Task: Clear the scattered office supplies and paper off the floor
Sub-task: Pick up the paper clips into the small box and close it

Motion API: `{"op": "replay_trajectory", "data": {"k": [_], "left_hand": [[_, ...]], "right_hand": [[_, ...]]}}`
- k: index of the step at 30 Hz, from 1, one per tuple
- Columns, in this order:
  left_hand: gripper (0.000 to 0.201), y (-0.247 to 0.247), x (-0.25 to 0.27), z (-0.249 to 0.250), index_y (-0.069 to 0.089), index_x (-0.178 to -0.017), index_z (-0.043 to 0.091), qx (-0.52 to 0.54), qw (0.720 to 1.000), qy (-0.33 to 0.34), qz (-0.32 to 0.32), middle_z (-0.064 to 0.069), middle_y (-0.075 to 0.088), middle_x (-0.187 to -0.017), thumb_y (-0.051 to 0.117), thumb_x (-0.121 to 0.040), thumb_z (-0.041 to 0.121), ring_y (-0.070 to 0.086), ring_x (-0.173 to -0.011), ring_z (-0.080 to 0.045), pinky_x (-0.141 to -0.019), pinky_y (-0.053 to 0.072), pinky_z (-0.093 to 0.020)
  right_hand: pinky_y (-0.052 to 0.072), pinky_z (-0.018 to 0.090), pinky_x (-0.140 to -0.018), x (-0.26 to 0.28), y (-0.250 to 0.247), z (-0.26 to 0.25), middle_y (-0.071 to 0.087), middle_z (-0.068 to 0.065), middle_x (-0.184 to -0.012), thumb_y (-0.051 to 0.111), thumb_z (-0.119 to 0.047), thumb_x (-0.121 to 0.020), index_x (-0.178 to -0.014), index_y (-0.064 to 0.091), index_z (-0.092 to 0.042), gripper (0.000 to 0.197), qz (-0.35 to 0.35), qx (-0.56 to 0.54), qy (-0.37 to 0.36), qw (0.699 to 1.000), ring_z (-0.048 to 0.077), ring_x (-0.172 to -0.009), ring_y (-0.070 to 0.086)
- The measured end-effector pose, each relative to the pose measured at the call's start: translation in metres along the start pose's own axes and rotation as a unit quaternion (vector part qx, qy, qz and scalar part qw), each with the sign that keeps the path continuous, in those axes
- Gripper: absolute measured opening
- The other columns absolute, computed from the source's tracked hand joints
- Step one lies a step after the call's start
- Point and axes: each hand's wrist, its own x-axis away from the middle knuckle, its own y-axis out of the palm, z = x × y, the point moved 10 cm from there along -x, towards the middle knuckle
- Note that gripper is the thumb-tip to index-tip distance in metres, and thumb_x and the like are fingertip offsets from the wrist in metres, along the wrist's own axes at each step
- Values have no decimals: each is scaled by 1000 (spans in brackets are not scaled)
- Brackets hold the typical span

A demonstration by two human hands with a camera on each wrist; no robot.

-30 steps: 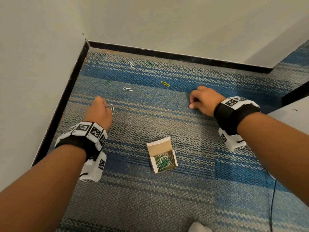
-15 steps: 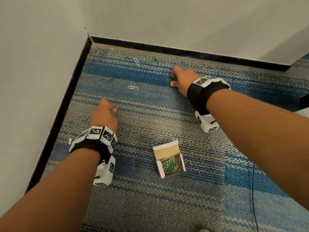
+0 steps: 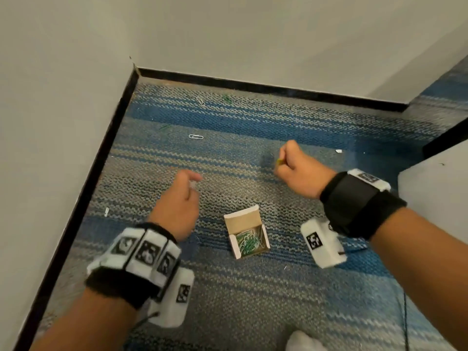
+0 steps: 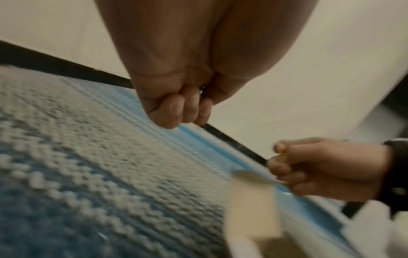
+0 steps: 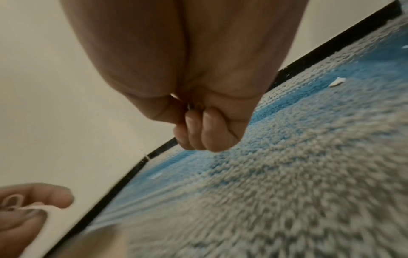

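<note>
My left hand hovers over the carpet left of the box and pinches a white paper clip between thumb and fingers. To the right, my right hand is curled into a fist and pinches a yellow paper clip, also seen as the yellow clip in the left wrist view. Between and just below both hands sits a small open cardboard box holding green and silver clips. A white clip, another white clip and two green clips lie on the carpet farther away.
Small white paper scraps lie on the striped blue-grey carpet. White walls with a black skirting close the corner at left and back. A grey furniture edge stands at right, and a thin black cable runs along the floor.
My right hand reached to the yellow clip, took it and drew back toward the box. My left hand lifted the white clip off the carpet and moved slightly right.
</note>
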Motion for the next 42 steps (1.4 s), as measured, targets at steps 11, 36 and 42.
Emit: {"op": "replay_trajectory", "data": {"k": [11, 36, 42], "left_hand": [[23, 86, 61, 24, 55, -102, 19, 8, 998, -7, -68, 1, 40, -98, 39, -93, 7, 45, -77, -14, -69, 30, -22], [64, 77, 70, 29, 32, -141, 28, 156, 985, -61, -31, 4, 55, -134, 35, -88, -7, 48, -125, -11, -104, 36, -27], [61, 73, 73, 34, 36, -135, 32, 231, 971, -58, -14, 14, 60, -122, 34, -89, -8, 57, -112, -6, -98, 44, -29]], "right_hand": [[44, 28, -53, 80, 79, -1, 53, 7, -71, 34, 1, -90, -77, 50, -20, 29, -80, -233, 124, 961, 19, -61, 50], [39, 33, -82, 105, 92, -41, 67, 0, -68, 31, 5, -80, -76, 62, -11, 35, -127, -607, 166, 767, 15, -75, 51], [38, 35, -86, 109, 89, -32, 64, -3, -63, 32, 6, -84, -107, 54, -2, 32, -101, -619, 187, 756, 15, -78, 48]]}}
